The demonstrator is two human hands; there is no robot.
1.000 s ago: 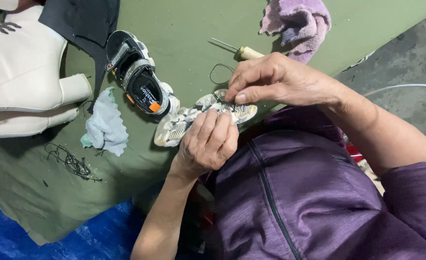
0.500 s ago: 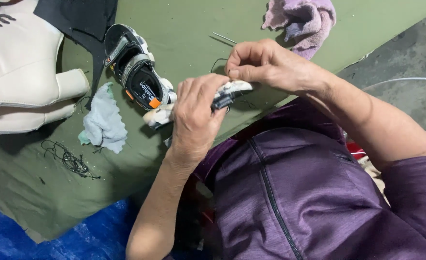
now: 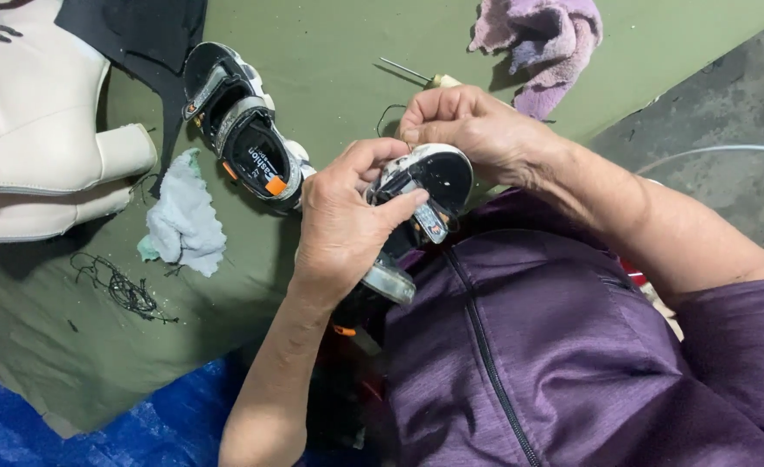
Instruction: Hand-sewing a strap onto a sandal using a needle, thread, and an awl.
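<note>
The green surface point(image 3: 330, 78) fills most of the view, with a blue tarp point(image 3: 62, 432) at its near edge. On it, at the far left, stands a cream boot point(image 3: 28, 112), a black cloth point(image 3: 140, 35) behind it. Farther right lie a purple rag point(image 3: 542, 39), a pale blue rag point(image 3: 183, 220), a black child's sandal point(image 3: 248, 138) and a tangle of dark thread point(image 3: 123, 290). An awl point(image 3: 425, 76) pokes out just behind the right hand.

The matching sandal point(image 3: 425, 186) is held up off the surface, in front of the person's purple jacket point(image 3: 555, 363). The left hand point(image 3: 343, 225) wraps it, fingers closed around its middle with the thumb across the strap. The right hand point(image 3: 477, 130) pinches at its rim, fingertips pressed narrow; whether they grip a needle cannot be told. Judging by the loose thread and awl, the repair looks mid-way: this sandal is in hand, and nothing shows it finished.
</note>
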